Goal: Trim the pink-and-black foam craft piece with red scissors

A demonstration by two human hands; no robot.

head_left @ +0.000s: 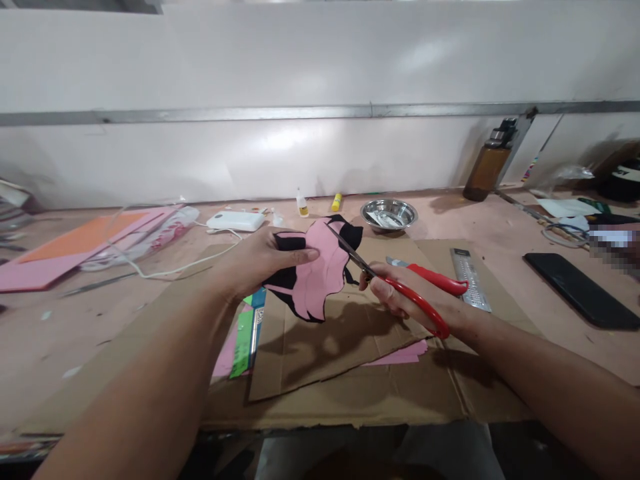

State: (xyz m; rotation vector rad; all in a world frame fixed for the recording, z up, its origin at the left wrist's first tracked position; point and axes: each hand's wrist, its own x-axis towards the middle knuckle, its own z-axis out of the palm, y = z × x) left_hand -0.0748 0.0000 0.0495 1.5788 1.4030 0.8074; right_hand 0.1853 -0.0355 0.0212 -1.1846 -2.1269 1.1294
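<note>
My left hand [267,260] pinches a pink and black cutout [323,267] between thumb and fingers, holding it up over the cardboard. The cutout has a pink curvy shape with black pieces around its edges; its material looks like paper or foam sheet. Red-handled scissors [417,303] are in my right hand [393,293], fingers closed around the handle. Their blades point up and left and lie across the upper right of the cutout. Whether the blades bite into it, I cannot tell. Beneath both hands is a brown cardboard sheet [320,363].
Behind the hands stand a steel bowl [389,215], a small glue bottle [302,203] and a yellow tube [337,202]. A white power bank [236,221] with a cable lies left of them. To the right are a red-handled tool [440,280], a steel ruler [471,280] and a black phone [583,289].
</note>
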